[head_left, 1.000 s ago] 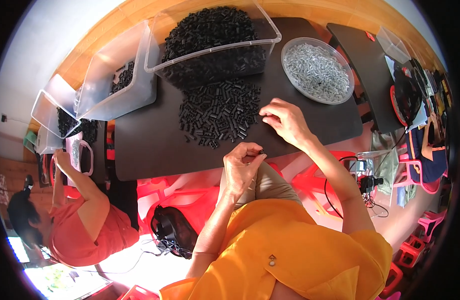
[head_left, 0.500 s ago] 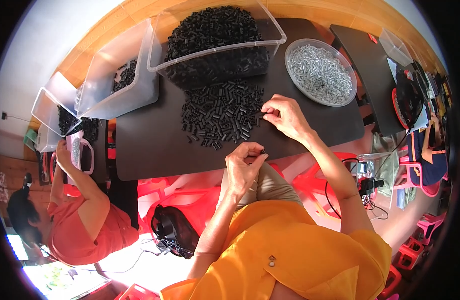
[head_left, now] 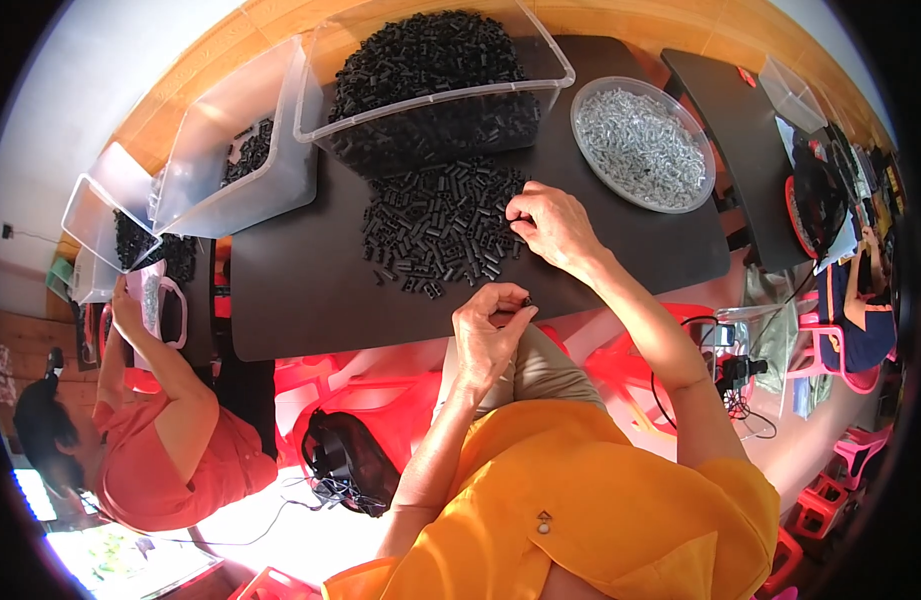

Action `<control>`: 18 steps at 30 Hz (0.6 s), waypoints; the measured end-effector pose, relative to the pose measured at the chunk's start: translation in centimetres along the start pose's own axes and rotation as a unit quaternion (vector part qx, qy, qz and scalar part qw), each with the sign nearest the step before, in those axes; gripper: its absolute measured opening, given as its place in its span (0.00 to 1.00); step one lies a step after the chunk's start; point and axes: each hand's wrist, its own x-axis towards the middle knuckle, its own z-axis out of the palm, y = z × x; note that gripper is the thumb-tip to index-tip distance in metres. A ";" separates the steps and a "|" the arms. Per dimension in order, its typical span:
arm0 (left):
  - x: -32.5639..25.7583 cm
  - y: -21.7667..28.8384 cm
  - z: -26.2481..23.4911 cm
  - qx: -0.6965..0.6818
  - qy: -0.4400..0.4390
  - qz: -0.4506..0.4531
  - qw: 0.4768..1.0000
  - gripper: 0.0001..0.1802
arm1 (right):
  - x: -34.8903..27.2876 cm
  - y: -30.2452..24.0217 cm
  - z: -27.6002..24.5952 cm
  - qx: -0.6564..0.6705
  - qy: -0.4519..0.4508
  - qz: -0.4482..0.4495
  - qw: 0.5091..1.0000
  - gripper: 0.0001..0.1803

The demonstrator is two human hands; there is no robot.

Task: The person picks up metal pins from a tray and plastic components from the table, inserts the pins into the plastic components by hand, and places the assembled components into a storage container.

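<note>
Left hand [head_left: 487,333] first: I see its thumb and fingers pinching one small black piece [head_left: 526,301] by the near edge of the dark table [head_left: 300,290]. The right hand [head_left: 548,225] sits farther forward and to the right, fingers bent together at the right edge of a loose heap of black pieces [head_left: 435,235]; from my seat I cannot tell whether they have closed on one. That heap spreads ahead of the left hand and to the left of the right one. Beyond it, farther from both hands, I have a large clear bin [head_left: 563,80] piled with more black pieces. Well left of both hands stands a second clear bin [head_left: 240,205] with fewer inside. Ahead and to the right of the right hand, apart from it, a round clear tray [head_left: 709,175] holds many small silvery pieces [head_left: 640,145].
</note>
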 end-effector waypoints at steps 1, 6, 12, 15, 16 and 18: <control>0.0 0.1 0.0 0.001 -0.003 -0.002 1.000 0.10 | 0.0 0.1 0.0 0.000 0.000 0.000 1.000 0.06; 0.0 0.4 -0.5 -0.088 -0.005 -0.042 0.995 0.09 | -1.0 0.2 -1.6 0.171 0.045 -0.004 0.984 0.04; 0.2 3.2 -1.0 -0.129 -0.026 0.020 0.991 0.11 | -5.7 -3.4 -5.6 0.458 -0.080 0.069 0.882 0.05; 0.2 4.2 -0.9 -0.141 -0.046 0.017 0.989 0.11 | -6.5 -4.4 -6.0 0.435 -0.056 0.022 0.898 0.04; 0.1 4.6 -0.9 -0.141 -0.047 0.017 0.989 0.11 | -6.7 -4.4 -6.3 0.396 -0.057 0.013 0.916 0.05; 0.0 5.1 -0.7 -0.182 -0.051 -0.024 0.982 0.11 | -6.8 -4.5 -6.3 0.385 -0.041 -0.001 0.922 0.05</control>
